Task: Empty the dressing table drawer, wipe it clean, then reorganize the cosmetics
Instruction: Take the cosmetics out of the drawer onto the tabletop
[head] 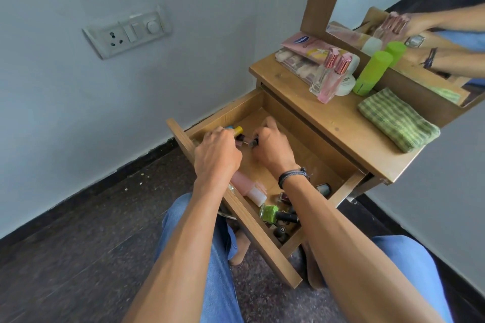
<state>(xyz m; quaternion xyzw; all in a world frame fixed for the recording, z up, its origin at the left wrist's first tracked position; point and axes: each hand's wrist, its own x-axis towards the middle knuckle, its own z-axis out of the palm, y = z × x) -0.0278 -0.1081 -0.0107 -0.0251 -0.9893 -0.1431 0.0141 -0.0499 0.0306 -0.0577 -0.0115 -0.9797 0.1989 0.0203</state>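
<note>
hands close together inside the open drawer (226,110): left hand (217,155) curled round a yellow-capped tube (238,130) and a small bottle (240,138), right hand (270,148) clamped on a dark bottle (255,142). nearest in the drawer lie nail polishes (275,214), then a pink bottle (246,187) under the left wrist. farther, on the tabletop (328,123), a green cloth (399,119), perfumes (328,76), a green can (372,72).

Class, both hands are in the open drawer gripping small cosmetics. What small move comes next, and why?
Probably lift the left hand and right hand out and set their cosmetics on the tabletop. Both grips are full, nail polishes lie in the drawer, so wiping with the green cloth must wait.
</note>
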